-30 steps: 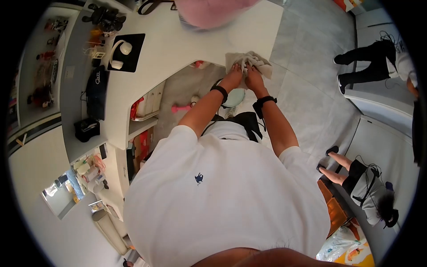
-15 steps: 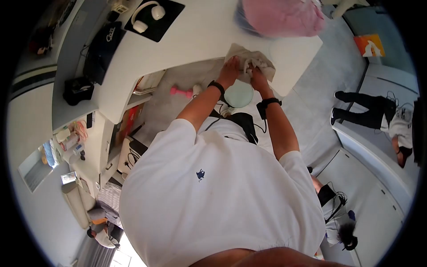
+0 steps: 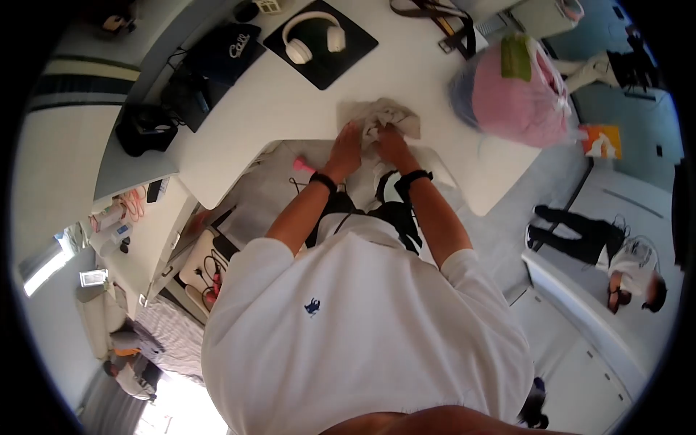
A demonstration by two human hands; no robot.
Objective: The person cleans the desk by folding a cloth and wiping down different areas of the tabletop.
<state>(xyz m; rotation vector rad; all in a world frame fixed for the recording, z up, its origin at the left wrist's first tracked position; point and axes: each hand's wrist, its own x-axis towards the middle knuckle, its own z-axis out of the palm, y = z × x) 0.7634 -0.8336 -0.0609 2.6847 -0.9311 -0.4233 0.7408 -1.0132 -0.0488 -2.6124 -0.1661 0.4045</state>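
A crumpled beige cloth (image 3: pixel 383 116) lies on the white desk (image 3: pixel 246 109), near its inner front edge. My right hand (image 3: pixel 392 146) has its fingers bent into the cloth's folds and grips it. Beside it, my left hand (image 3: pixel 346 148) touches the cloth's left part with its fingers stretched out. Each wrist wears a black band. Beyond the cloth, white headphones (image 3: pixel 313 38) rest on a black mat (image 3: pixel 351 47). A plastic bag with pink contents (image 3: pixel 516 94) stands on the desk to the right.
Dark straps (image 3: pixel 442 18) lie at the desk's far side. A dark cap (image 3: pixel 225 54) and a black box (image 3: pixel 146 130) are on the left. Under the desk sits a pink dumbbell (image 3: pixel 303 165). One person (image 3: pixel 627 261) stands at the right; others are farther off.
The view has turned, so the desk, headphones and pink bag show more fully. Both hands and the cloth have shifted left along the desk, to a spot nearer the headphones.
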